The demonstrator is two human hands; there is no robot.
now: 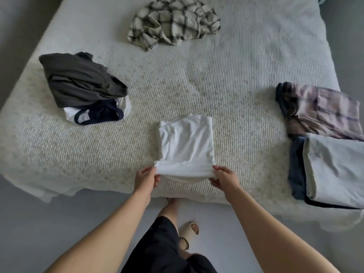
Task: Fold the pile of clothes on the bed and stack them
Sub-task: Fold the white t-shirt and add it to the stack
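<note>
Pinching the near hem of the white soft-knit folded t-shirt (186, 142): left hand (146, 179) holds the left corner, right hand (224, 179) the right corner, both closed narrow on the cloth. Shirt lies mid-bed near the front edge, hem lifted slightly, the rest flat.

Handling, as I judge it: light, limp, no stiffness, sags between grips. Take it at the two corners, keep it taut, or the fold slumps. Not slippery, not fragile.

Surface: cream ribbed woven bedspread (216, 91), textured, probably grippy enough that cloth stays put.

Unfolded: beige-and-black plaid shirt (173, 22) at the far side, dark grey crumpled garment (78, 79) on the left over a white navy-trimmed top (94, 115). Folded on the right: pink plaid piece (325, 111), pale grey piece (334, 166) on navy. Grey floor (39, 223) below.
</note>
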